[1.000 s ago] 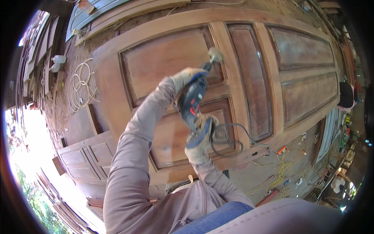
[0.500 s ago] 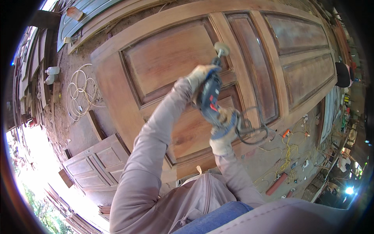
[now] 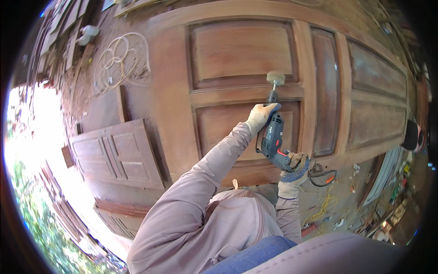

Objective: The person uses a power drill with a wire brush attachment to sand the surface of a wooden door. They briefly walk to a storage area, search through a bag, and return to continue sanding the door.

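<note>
A corded power drill [image 3: 273,133], dark with a red trigger, is held in both my gloved hands. My left hand [image 3: 262,115] wraps round its front body just behind the chuck. Around the rear handle, by the trigger, closes my right hand [image 3: 294,172]. A pale round buffing wheel [image 3: 275,77] on a metal shaft sticks out of the chuck. It sits over the lower right corner of the upper left panel of a large brown wooden door [image 3: 171,68]; whether it touches the wood I cannot tell. The black cord [image 3: 325,183] loops from the handle.
A smaller panelled door [image 3: 119,153] lies at the left. Beyond it are a coiled pale hose [image 3: 122,59] and white plastic jugs [image 3: 86,34]. Tangled yellow cord [image 3: 323,208] lies on the ground at the right. A dark rounded object [image 3: 412,135] is by the door's far right end.
The view has turned and shifted. Relative to the door, the drill and both hands have come nearer to me, and the wheel has moved from the panel's right edge to its lower moulding.
</note>
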Tool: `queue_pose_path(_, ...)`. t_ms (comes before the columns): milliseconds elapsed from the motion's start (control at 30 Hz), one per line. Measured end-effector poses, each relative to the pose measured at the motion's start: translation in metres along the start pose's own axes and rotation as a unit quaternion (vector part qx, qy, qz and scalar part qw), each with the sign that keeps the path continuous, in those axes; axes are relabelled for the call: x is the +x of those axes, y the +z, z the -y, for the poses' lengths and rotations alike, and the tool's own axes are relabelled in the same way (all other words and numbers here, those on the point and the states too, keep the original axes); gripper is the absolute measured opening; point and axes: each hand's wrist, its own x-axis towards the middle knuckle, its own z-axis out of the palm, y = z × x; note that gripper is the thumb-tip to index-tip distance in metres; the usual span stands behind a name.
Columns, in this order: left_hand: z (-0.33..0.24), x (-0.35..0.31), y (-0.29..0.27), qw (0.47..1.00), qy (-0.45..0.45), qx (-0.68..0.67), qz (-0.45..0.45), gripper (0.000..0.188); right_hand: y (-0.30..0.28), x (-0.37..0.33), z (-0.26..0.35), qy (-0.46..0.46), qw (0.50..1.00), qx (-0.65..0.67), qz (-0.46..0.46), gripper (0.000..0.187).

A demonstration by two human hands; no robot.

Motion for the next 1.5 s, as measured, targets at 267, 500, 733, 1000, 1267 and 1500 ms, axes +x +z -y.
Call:
queue_pose_path(267,0.004,-0.086,-0.107,0.959,0.056,-0.257,-0.104,0.034,0.048,-0.019,-0.060,0.051,0.988,0.026,0.143,0.021)
queue_pose_path(500,-0.006,-0.056,-0.133,0.867,0.151,-0.475,0.007,0.027,0.139,0.020,-0.031,-0.141,0.931,-0.060,0.332,0.022)
queue_pose_path(733,-0.080,0.032,-0.101,0.808,0.112,-0.564,0.129,0.022,0.197,0.195,0.017,0.053,0.898,-0.092,0.427,0.018)
queue_pose_path(1000,-0.163,0.114,-0.091,0.758,0.276,-0.588,-0.057,0.035,0.276,0.303,0.029,-0.020,0.854,-0.233,0.465,0.033)
queue_pose_path(1267,-0.071,0.060,-0.043,0.678,0.210,-0.701,-0.075,0.024,0.257,0.263,0.040,0.047,0.766,-0.332,0.549,0.030)
queue_pose_path(1500,-0.129,0.082,-0.067,0.687,0.279,-0.666,-0.088,0.020,0.289,0.266,0.040,0.018,0.783,-0.281,0.554,0.031)
